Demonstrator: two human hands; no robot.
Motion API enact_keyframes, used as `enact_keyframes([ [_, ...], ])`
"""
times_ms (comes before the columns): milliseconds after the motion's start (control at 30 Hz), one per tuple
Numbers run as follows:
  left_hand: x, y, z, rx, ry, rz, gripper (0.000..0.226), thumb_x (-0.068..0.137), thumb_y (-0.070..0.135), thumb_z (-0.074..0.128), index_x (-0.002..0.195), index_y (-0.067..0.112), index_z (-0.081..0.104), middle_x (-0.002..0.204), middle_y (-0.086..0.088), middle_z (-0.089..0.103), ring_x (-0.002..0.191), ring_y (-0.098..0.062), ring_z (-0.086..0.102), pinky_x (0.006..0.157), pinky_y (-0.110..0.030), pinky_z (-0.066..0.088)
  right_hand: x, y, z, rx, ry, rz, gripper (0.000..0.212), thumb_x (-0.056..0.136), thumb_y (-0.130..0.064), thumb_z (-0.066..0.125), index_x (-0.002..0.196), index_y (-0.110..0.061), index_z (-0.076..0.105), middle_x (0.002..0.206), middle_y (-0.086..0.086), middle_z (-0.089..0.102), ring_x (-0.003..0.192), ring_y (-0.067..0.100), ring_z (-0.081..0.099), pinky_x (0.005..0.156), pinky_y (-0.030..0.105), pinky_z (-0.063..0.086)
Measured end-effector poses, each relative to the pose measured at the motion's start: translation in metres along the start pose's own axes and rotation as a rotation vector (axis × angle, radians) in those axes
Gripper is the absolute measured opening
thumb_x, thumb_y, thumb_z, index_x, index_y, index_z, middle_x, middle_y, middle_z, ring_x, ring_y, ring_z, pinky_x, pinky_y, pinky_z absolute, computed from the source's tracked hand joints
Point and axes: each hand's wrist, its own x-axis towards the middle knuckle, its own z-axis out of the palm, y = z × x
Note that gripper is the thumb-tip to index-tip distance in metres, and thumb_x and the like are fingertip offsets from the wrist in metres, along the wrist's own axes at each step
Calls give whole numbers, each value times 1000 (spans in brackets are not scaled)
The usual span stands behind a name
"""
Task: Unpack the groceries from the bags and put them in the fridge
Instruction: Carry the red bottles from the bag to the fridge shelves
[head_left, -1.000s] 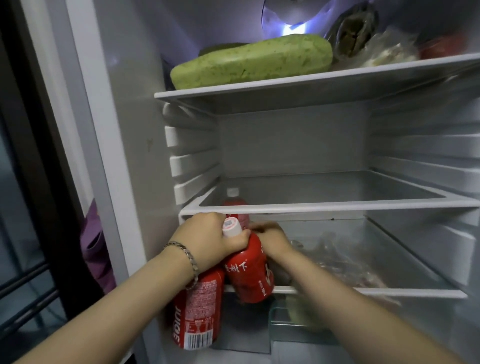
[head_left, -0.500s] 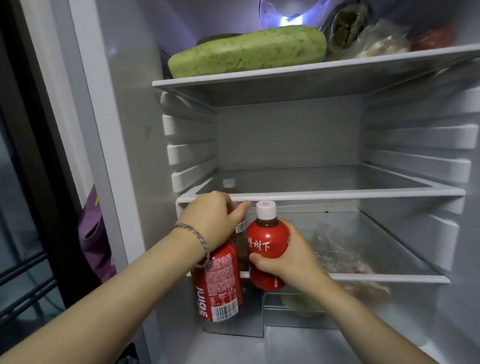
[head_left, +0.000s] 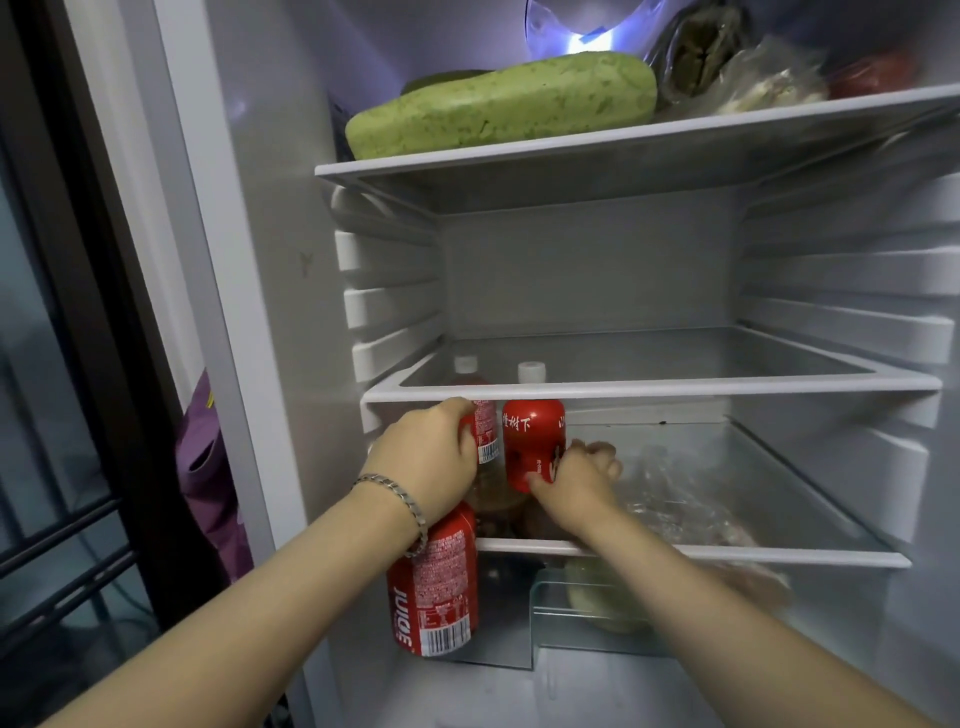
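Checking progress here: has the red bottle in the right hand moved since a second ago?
Yes. The red bottle went inward, from in front of the lower shelf rim to behind it.

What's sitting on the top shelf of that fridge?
A long green gourd in front, clear bags and something red to its right. The gourd hides most of a darker green thing behind it.
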Motion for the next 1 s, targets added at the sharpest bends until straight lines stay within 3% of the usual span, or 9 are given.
enact_keyframes([
  [67,-2,0,1,-23,33,-38,34,95,18,42,126,19,54,114,-6,66,101,-24,63,86,-32,50,-22,4,-9,161,-8,-158,65,83,-22,67,138,-14,33,141,4,23,133,20,25,109,31,31],
  [200,0,14,7,-131,49,-151,24,92,14,43,109,9,61,104,-8,67,97,-26,61,77,-28,44,-75,-5,-28,466,-627,-391,90,72,-14,79,138,-41,24,131,-12,47,117,2,52,100,23,45],
  [267,4,23,8,-267,40,-201,20,93,18,45,88,8,63,82,-4,63,79,-21,58,67,-23,39,-85,-5,-25,440,-477,-384,84,59,-25,87,116,-54,32,112,-17,61,100,-1,62,89,23,53],
  [367,7,28,11,-678,19,-284,39,95,33,47,67,8,57,61,-1,57,58,-15,51,56,-24,37,-88,-2,-31,456,-224,-290,70,54,-29,88,100,-51,41,95,-17,63,85,-1,65,76,18,55],
  [433,6,20,20,-853,10,-313,40,96,37,43,81,5,62,70,-6,60,63,-17,54,61,-26,43,-85,6,-39,501,-134,-190,67,57,-26,88,100,-46,40,92,-18,59,84,1,62,71,16,50],
  [533,4,3,49,-584,-56,-293,18,90,30,55,94,14,61,102,-9,62,87,-18,60,84,-23,48,-75,21,-44,576,-5,4,68,62,-23,86,112,-31,41,92,-14,56,83,5,58,64,18,45],
  [633,7,4,69,-455,-141,-373,54,83,32,66,128,12,42,135,-12,35,126,-28,41,109,-37,34,-65,25,-46,645,48,118,64,63,-23,86,113,-20,47,99,2,61,85,17,62,73,29,49],
  [767,24,11,84,-464,-165,-407,97,76,40,74,146,12,12,151,-13,12,141,-30,18,115,-43,26,-57,21,-45,610,48,165,70,65,-30,84,122,-19,45,107,6,60,92,22,62,82,36,53],
  [1000,41,-9,102,-506,-135,-368,109,72,32,79,149,18,3,152,-11,9,141,-30,16,114,-43,24,-65,17,-60,292,158,88,80,66,-48,80,129,-25,35,104,-5,51,90,15,55,76,27,47],
])
